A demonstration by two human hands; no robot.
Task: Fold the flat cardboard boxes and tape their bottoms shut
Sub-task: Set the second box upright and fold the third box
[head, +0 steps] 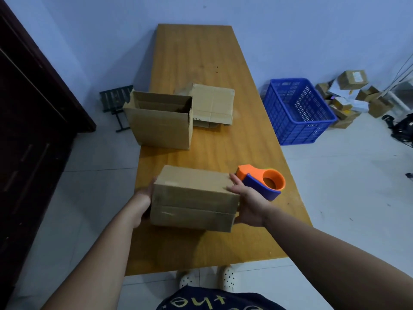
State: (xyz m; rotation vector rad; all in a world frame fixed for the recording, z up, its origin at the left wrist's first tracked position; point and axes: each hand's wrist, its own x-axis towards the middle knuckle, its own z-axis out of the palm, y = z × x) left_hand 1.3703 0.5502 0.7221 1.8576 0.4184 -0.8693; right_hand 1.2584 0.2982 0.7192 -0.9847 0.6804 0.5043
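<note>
Hands: left hand [145, 198] pressed against the box [194, 198] at its left end, finger curl hidden; right hand [248, 204] grips its right end. Box over near worktop [201, 52]. Tape dispenser [266, 182] just right. Advised: hold flaps flush before taping.

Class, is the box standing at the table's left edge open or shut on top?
Open: the box stands upright, its top unclosed and inside walls visible.

Gap between tape dispenser [261, 183] and open box [161, 121]
</note>
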